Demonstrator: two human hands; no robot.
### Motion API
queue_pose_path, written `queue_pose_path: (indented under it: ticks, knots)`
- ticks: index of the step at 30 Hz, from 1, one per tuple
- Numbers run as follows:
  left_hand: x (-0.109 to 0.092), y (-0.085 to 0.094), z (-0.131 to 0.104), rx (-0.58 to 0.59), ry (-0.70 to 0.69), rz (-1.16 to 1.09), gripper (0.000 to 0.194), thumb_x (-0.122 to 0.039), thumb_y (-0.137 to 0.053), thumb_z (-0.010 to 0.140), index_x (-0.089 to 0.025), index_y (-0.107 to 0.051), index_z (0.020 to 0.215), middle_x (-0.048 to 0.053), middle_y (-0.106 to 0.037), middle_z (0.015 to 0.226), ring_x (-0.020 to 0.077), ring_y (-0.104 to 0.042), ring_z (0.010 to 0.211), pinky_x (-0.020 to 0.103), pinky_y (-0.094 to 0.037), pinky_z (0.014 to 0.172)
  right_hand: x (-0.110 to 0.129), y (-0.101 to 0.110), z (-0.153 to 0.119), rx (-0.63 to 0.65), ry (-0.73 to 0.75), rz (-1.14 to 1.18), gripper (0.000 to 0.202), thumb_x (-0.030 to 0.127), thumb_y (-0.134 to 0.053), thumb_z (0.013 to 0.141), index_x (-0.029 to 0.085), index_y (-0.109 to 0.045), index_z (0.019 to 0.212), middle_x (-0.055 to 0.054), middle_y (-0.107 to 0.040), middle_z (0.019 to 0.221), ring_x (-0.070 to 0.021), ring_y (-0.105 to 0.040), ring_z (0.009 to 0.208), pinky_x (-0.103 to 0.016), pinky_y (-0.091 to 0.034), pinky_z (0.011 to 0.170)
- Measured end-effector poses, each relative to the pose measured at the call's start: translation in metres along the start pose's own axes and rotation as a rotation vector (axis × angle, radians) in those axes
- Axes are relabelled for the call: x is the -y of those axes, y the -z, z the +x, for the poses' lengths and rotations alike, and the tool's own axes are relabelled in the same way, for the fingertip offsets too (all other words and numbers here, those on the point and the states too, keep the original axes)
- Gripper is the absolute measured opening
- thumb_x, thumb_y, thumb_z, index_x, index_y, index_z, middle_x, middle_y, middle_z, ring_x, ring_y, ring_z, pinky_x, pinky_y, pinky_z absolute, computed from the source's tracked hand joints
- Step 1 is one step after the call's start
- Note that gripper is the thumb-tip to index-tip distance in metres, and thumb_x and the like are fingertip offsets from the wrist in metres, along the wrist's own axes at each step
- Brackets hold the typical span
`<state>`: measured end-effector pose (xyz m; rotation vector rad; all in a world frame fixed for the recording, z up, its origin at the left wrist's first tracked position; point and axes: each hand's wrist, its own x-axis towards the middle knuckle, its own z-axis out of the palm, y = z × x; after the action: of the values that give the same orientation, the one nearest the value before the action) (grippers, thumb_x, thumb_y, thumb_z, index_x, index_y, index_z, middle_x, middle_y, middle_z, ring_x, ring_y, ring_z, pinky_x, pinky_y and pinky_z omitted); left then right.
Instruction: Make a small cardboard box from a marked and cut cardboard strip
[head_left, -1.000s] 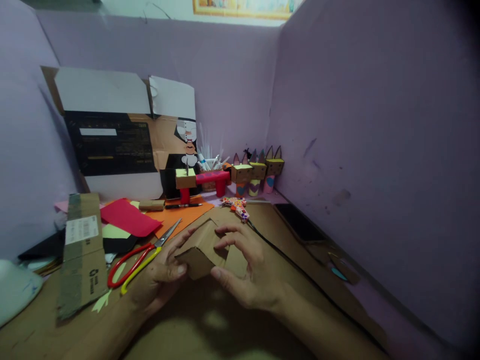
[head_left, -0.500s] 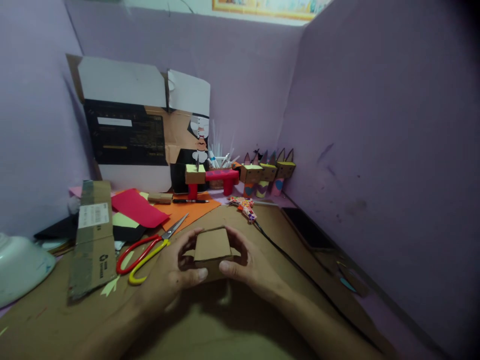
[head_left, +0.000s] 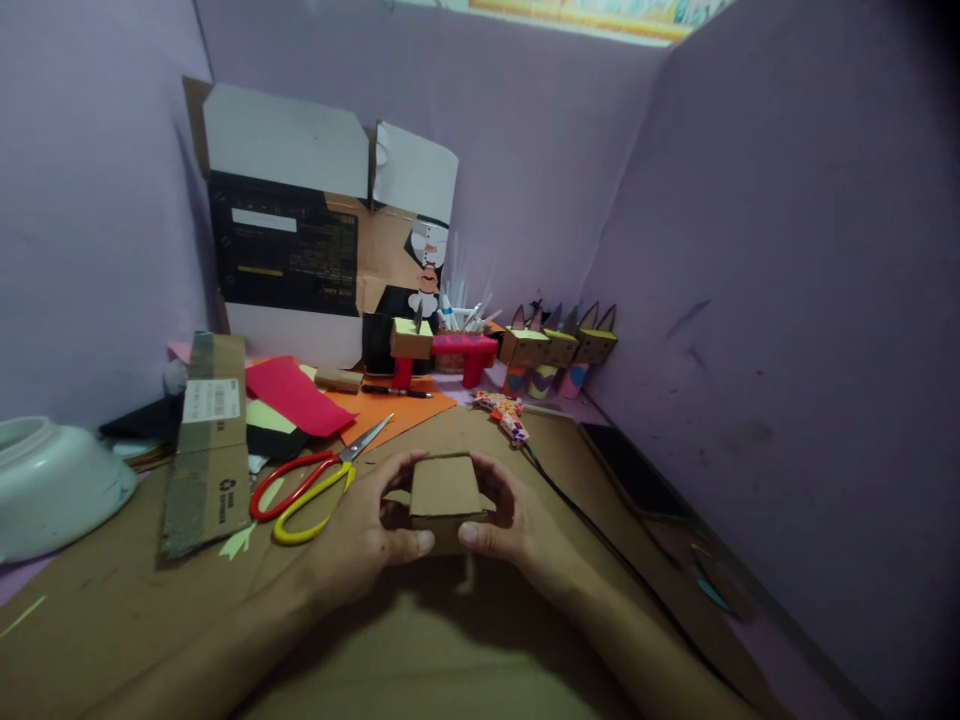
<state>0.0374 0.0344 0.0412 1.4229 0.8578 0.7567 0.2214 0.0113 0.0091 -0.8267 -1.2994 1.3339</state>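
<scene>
Between my two hands is a small cardboard box [head_left: 445, 487] with a flat, plain brown top. My left hand [head_left: 375, 520] grips its left side, the thumb on the front face and the fingers curled behind. From the right, my right hand [head_left: 517, 515] clasps it the same way, thumb on the front. The fingertips at the back are partly hidden. Just left of my left hand lie scissors [head_left: 315, 485] with one red and one yellow handle, blades pointing away. A patterned hot glue gun [head_left: 506, 412] rests beyond the box, its black cord running right.
A cardboard strip [head_left: 214, 450], red paper [head_left: 300, 395] and a white bowl [head_left: 60, 490] are on the left. Against the wall stand an unfolded carton [head_left: 285, 240], a red cardboard animal [head_left: 469, 352] and several box-headed figures [head_left: 559, 348]. A dark flat device [head_left: 630, 465] lies right.
The whole view has shifted, so the scene sits further right. Both hands still hold the cardboard box in much the same grip.
</scene>
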Motion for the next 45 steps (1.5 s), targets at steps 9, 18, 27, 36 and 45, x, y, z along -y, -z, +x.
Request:
queue_pose_path:
  ticks: [9, 18, 27, 36, 45]
  knots:
    - [0.003, -0.005, 0.001, -0.015, 0.083, -0.293, 0.071, -0.018, -0.072, 0.054, -0.018, -0.041, 0.117, 0.013, -0.051, 0.126, 0.0297, -0.051, 0.112, 0.038, -0.045, 0.088, -0.001, -0.002, 0.000, -0.032, 0.018, -0.069, 0.087, 0.043, -0.080, 0.054, 0.020, -0.040, 0.128, -0.014, -0.046, 0.132, -0.0306, -0.041, 0.123, -0.047, -0.033, 0.101]
    - [0.013, -0.003, 0.003, -0.007, 0.164, -0.397, 0.071, -0.015, -0.073, 0.055, -0.020, -0.040, 0.117, 0.012, -0.050, 0.128, 0.0293, -0.048, 0.116, 0.037, -0.046, 0.087, 0.000, -0.004, -0.001, -0.144, 0.061, -0.170, 0.078, 0.029, -0.078, 0.053, 0.020, -0.043, 0.123, -0.011, -0.051, 0.125, -0.0293, -0.048, 0.115, -0.045, -0.034, 0.099]
    - [0.012, -0.001, 0.007, 0.021, 0.007, -0.185, 0.068, -0.032, -0.074, 0.061, -0.016, -0.042, 0.120, 0.013, -0.057, 0.122, 0.0286, -0.053, 0.110, 0.036, -0.044, 0.090, 0.007, -0.003, 0.001, -0.142, -0.064, 0.252, 0.059, 0.022, -0.076, 0.056, 0.020, -0.056, 0.111, -0.007, -0.061, 0.116, -0.0270, -0.053, 0.111, -0.040, -0.040, 0.094]
    - [0.013, 0.000, 0.005, 0.000, 0.009, -0.256, 0.060, -0.039, -0.066, 0.072, -0.015, -0.044, 0.123, 0.013, -0.055, 0.124, 0.0270, -0.048, 0.117, 0.036, -0.039, 0.096, 0.012, -0.003, 0.001, -0.070, -0.239, 0.534, 0.035, 0.024, -0.063, 0.067, 0.014, -0.063, 0.101, -0.008, -0.073, 0.087, -0.0266, -0.065, 0.090, -0.040, -0.049, 0.082]
    - [0.018, 0.009, 0.011, 0.000, -0.054, 0.065, 0.081, -0.041, -0.076, 0.056, -0.016, -0.044, 0.126, 0.014, -0.051, 0.123, 0.0313, -0.049, 0.113, 0.040, -0.041, 0.091, 0.009, -0.002, -0.001, -0.128, -0.070, -0.173, 0.073, 0.021, -0.076, 0.048, 0.018, -0.051, 0.117, -0.010, -0.057, 0.120, -0.0306, -0.050, 0.114, -0.045, -0.034, 0.100]
